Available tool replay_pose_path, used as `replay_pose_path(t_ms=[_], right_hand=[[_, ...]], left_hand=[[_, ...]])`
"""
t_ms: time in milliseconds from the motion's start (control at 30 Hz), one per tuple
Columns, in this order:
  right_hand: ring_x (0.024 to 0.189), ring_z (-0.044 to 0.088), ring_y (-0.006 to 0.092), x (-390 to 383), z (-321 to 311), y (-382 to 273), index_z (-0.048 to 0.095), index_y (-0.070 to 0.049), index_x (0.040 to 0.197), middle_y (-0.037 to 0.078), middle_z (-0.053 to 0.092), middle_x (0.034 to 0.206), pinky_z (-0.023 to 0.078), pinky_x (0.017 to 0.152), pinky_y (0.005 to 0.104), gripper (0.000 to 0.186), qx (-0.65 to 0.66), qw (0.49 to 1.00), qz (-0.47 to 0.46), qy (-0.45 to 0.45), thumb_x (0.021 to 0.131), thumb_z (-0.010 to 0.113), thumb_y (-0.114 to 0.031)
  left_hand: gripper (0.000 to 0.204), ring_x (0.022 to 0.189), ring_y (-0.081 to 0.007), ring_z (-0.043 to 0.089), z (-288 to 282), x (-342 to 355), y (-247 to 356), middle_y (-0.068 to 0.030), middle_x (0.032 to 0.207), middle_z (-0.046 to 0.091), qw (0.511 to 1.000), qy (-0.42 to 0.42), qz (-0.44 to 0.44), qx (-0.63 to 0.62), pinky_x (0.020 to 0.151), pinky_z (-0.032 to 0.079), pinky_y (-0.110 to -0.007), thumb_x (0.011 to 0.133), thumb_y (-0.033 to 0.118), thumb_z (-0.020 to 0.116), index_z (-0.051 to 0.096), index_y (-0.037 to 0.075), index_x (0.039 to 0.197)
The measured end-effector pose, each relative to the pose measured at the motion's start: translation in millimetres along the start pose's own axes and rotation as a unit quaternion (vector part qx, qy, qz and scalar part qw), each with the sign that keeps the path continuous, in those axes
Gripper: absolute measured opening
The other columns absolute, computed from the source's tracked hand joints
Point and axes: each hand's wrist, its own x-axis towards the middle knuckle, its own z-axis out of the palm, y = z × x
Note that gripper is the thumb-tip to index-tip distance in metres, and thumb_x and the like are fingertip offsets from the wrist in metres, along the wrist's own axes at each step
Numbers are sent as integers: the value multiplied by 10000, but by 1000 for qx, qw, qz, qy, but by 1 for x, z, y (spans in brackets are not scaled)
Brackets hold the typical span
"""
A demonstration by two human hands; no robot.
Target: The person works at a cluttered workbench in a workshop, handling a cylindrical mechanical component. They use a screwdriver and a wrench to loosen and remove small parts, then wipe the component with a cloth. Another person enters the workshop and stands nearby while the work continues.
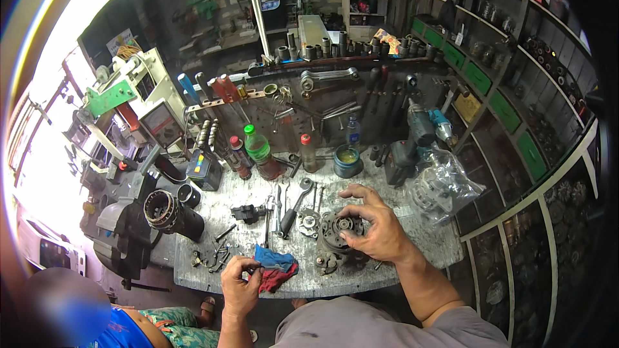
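Note:
A round, greasy metal housing with a hub at its centre stands near the bench's front edge. My right hand reaches over it, thumb and index finger curled around the hub, the other fingers raised. Left of it, my left hand is closed in a pinch beside a blue cloth and a red cloth. What sits between those fingertips is too small to make out. A flat metal plate lies next to the housing, and a ratchet wrench lies farther left.
Loose bolts and a black part lie at the left. Behind stand a green-capped bottle, a blue-green tin and a cordless impact wrench. A bagged part sits right. Another person is at lower left.

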Motion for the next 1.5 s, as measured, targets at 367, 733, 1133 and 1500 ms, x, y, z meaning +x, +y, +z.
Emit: replay_pose_path(t_ms=[367, 733, 1133, 1500], right_hand=[[1204, 712, 369, -69, 5, -67, 661, -25, 1408, 191, 697, 1325, 573, 1061, 502, 601, 53, 981, -172, -72, 896, 888, -243], [697, 679, 306, -108, -10, -67, 756, -202, 1418, 88, 619, 853, 566, 633, 439, 440, -243, 965, 75, -62, 981, 794, -168], [1098, 736, 446, -106, 10, -61, 726, -77, 1394, 232, 769, 1214, 584, 931, 491, 401, -173, 981, 72, -53, 998, 707, -24], [1107, 790, 359, -68, -14, -91, 763, -6, 1319, 247, 805, 1167, 594, 964, 438, 316, -104, 945, 246, -190, 1095, 609, -165]], left_hand=[[208, 793, -234, 749, -28, 0, 79, -130, 923, 755, 957, -123, 137, -223, 717, 597, -345, 783, -3, 913, 774, 29, 934], [727, 1323, -412, 633, 67, 14, 62, -201, 1425, 626, 957, -193, 177, -121, 1113, 535, -486, 804, 155, 976, 617, 70, 1431], [663, 1248, -416, 636, 125, 2, 22, -190, 1349, 628, 948, -69, 303, -71, 1063, 544, -490, 820, 176, 935, 645, 84, 1409], [640, 1243, -411, 629, 140, -5, 14, -183, 1367, 602, 935, -17, 344, -86, 1067, 543, -488, 877, 134, 874, 658, 138, 1480]])
